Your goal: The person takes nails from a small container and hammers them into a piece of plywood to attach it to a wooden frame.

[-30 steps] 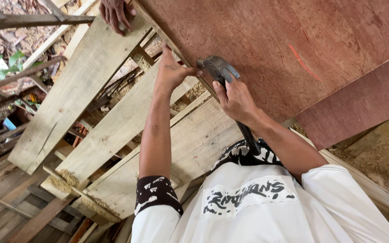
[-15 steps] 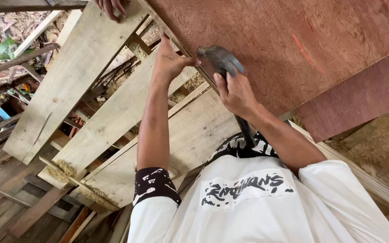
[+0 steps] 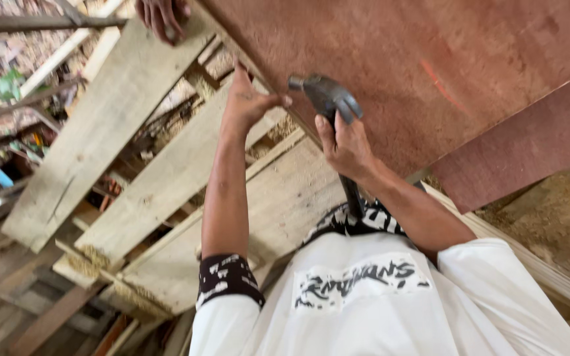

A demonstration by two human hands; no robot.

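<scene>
Against the red-brown board, right hand grips hammer.

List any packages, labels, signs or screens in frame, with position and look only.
Shirt print: on the wearer's white shirt, bottom centre; a pale rectangular patch with black brush-style marks.
Red streak: on the reddish-brown board, upper right; a short slanted paint mark, no lettering visible.
No packages, signs or screens show.
</scene>
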